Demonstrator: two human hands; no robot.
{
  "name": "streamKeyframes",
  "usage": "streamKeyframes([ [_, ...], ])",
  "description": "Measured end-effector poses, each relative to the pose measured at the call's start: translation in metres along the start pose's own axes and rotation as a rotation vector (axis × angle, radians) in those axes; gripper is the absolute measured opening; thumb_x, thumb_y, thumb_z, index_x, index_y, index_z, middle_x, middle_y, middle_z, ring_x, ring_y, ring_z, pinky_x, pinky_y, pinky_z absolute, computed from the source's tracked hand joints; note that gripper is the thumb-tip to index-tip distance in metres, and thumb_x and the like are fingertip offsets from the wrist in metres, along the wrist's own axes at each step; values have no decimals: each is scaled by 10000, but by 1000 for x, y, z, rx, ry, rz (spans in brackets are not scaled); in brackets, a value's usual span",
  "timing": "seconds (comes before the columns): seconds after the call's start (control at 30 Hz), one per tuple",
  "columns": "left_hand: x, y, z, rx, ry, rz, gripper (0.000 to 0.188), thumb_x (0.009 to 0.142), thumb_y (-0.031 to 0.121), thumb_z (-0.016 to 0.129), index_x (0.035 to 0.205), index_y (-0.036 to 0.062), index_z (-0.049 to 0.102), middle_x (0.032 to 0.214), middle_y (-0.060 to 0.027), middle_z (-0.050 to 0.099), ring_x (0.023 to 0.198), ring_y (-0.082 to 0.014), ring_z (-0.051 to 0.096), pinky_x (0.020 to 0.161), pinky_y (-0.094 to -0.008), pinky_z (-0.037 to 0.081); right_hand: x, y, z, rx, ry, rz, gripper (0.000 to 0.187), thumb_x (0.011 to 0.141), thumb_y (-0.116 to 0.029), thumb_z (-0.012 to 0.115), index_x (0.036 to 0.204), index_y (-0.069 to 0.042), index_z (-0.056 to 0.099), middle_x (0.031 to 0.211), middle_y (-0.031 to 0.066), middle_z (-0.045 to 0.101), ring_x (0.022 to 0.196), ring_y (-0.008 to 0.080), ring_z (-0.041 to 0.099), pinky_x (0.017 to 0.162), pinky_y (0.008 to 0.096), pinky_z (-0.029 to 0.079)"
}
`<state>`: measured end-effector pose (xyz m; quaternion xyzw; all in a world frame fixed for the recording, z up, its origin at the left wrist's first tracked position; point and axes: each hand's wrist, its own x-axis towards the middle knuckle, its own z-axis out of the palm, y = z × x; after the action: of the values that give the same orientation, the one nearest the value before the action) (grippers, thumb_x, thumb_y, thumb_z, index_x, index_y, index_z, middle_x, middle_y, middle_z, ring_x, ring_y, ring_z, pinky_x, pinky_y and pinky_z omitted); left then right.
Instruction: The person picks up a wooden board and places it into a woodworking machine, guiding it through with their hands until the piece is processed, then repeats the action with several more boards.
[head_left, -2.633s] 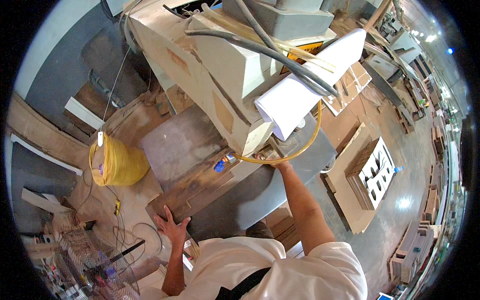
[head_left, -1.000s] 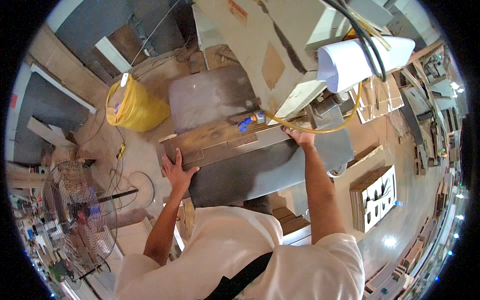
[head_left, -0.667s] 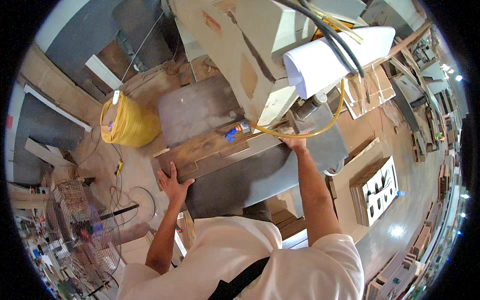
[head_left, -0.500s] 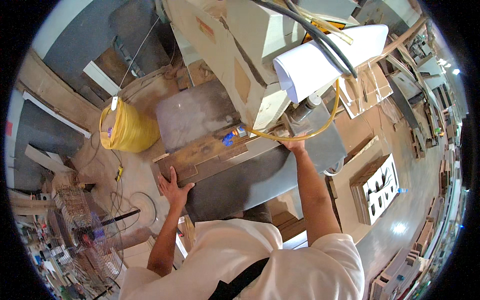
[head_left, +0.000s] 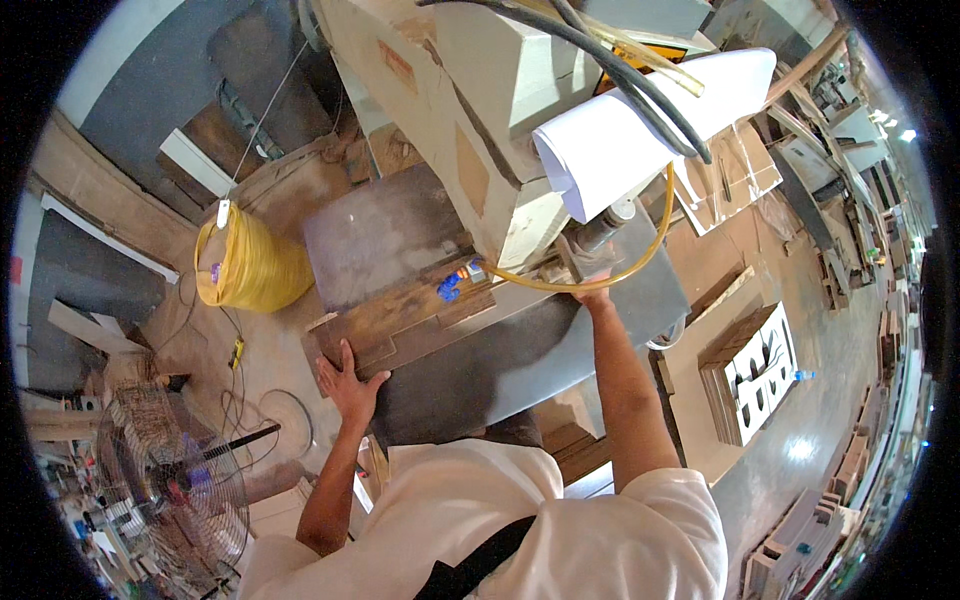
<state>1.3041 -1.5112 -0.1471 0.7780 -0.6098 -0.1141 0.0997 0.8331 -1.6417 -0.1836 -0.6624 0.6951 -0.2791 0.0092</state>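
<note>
My left hand (head_left: 350, 390) lies with spread fingers on the left end of a long brown board (head_left: 400, 352). The board rests along the dark grey machine table (head_left: 480, 385), beside a worn wooden strip (head_left: 390, 302). My right hand (head_left: 594, 293) reaches to the table's far right part, under the machine's pale housing (head_left: 530, 215). A yellow hose (head_left: 610, 284) crosses just above that hand, and its fingers are mostly hidden, so what they hold cannot be made out. A blue valve fitting (head_left: 450, 287) sits at the hose's left end.
A white rolled sheet (head_left: 650, 125) and black cables (head_left: 640, 75) hang over the machine. To the left stand a yellow sack (head_left: 255, 265) and a caged fan (head_left: 175, 480). Stacked cut panels (head_left: 745, 375) lie on the right, with floor cables (head_left: 235, 390) at left.
The view has shifted slightly. My left hand stays spread on the board's end and my right hand stays beneath the housing; no clear movement of the board shows.
</note>
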Motion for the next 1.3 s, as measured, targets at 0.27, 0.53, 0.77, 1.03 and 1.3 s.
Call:
streamKeyframes([
  [0.27,4,14,7,-13,10,49,1072,617,566,775,1493,228,258,1439,-400,165,1354,-510,186,1097,-578,160,-16,77,39,93,-13,-7,969,522,-569,756,1336,-121,480,1399,151,356,1263,527,261,1049,628,207],
  [0.53,11,26,10,-25,43,96,1051,622,582,766,1486,249,270,1444,-390,166,1353,-506,189,1093,-574,176,-26,85,23,-331,115,-117,845,670,-590,702,1330,-104,497,1434,164,337,1340,457,222,1098,572,160],
  [0.77,6,14,8,-22,84,60,1042,615,583,772,1473,224,302,1433,-365,210,1339,-487,225,1083,-570,193,-95,-115,-21,57,45,281,713,712,-575,709,1278,-175,543,1381,200,392,1316,411,294,1047,586,219],
  [1.03,11,21,8,-97,129,112,988,595,506,814,1427,170,401,1404,-315,242,1305,-456,261,1073,-534,206,-81,-198,-3,14,-127,225,832,626,-652,708,1298,-196,526,1443,162,338,1352,390,267,1051,646,186],
  [1.3,12,21,10,-118,126,84,995,575,488,818,1418,150,414,1396,-294,252,1286,-439,282,1067,-513,217,-71,-203,2,36,-238,219,883,610,-659,707,1315,-162,513,1477,141,316,1357,406,264,1037,709,154],
])
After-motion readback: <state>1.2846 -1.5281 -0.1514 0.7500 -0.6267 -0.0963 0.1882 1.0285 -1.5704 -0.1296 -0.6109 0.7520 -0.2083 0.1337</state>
